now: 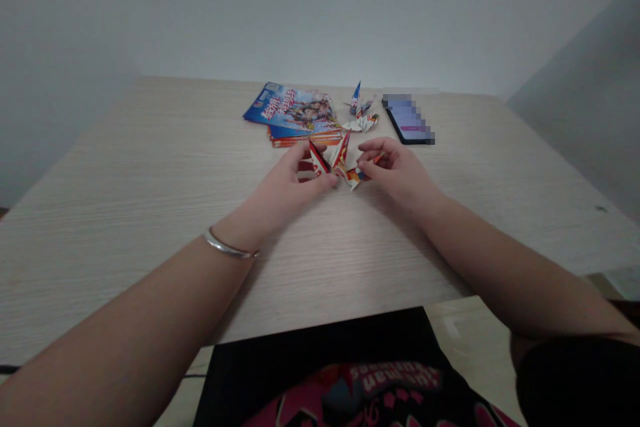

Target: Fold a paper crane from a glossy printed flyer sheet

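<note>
Bare L hand (287, 185) and R hand (399, 168) hide pts. of red-and-white folded-paper figure (341, 156). Flat black phone (407, 121) partly pixelated; black cloth sleeve (580, 380) cut off btm. R.

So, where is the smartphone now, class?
In the head view, the smartphone lies right of centre on the table, just right of the unheld origami and beyond the right hand.

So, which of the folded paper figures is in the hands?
The red-and-white figure, held between the left hand and right hand; the other folded paper rests farther back, between the leaflets and the phone.
</note>
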Action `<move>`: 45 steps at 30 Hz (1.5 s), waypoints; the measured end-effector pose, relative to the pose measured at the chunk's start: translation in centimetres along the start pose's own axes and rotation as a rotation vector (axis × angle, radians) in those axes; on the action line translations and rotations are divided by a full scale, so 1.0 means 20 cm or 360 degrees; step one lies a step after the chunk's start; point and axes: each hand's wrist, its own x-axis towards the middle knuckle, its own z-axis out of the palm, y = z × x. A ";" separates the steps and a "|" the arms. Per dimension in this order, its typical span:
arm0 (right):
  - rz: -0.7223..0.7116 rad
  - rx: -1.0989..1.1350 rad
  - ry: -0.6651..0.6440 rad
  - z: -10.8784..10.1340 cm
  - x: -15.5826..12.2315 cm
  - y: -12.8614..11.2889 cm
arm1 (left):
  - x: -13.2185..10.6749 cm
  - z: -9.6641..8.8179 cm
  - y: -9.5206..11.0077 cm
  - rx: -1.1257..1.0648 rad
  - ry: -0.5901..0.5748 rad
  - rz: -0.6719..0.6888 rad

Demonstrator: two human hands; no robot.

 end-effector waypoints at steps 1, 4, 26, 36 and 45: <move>-0.0015 0.0040 0.0016 0.00 0.00 0.00 | 0.00 0.00 -0.01 0.0026 -0.0050 -0.0005; -0.0060 0.0180 0.0004 -0.01 0.01 0.01 | 0.00 -0.01 -0.03 -0.0022 -0.0124 -0.0024; 0.0177 0.0420 -0.0312 0.07 -0.04 0.00 | -0.02 0.01 0.01 0.0060 -0.0075 -0.0176; -0.0013 0.0115 -0.0422 0.10 -0.07 -0.03 | -0.01 0.02 -0.01 -0.0053 -0.0088 -0.0237; -0.0088 0.0085 -0.0530 0.09 -0.11 -0.05 | -0.01 0.02 -0.03 -0.0098 -0.0068 -0.0223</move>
